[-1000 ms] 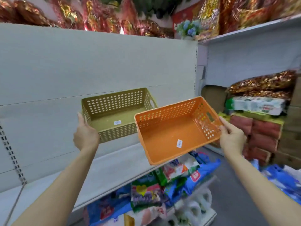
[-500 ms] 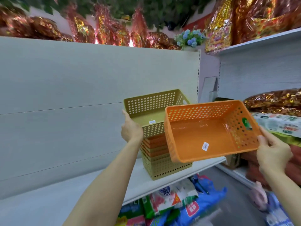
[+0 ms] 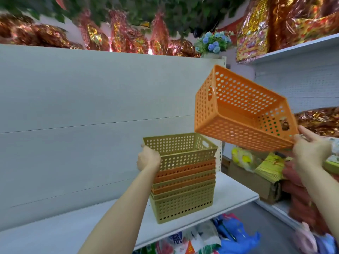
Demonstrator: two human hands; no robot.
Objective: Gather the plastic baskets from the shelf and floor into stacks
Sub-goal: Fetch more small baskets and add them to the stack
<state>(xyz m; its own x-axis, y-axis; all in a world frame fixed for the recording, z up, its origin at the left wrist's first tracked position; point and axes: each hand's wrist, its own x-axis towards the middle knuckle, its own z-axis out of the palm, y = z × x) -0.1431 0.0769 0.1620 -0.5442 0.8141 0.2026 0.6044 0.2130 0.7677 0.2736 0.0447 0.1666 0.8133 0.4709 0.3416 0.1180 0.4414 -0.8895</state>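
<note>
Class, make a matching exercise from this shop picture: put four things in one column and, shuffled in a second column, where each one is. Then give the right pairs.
Things:
1. orange basket
2. top tan basket
3. basket stack
4. blue flowers

Places:
A. standing on the white shelf
B. above the back panel
C. held tilted in the air by the right hand
D. gripped at its end by the left hand

Pairs: 1-C, 2-D, 3-A, 4-B

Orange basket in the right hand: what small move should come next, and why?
Probably level the orange basket and bring it down over the stack. The right hand holds it tilted in the air, up and to the right of the stack, while the left hand grips the top tan basket, which sits open-side up, ready to take another.
</note>
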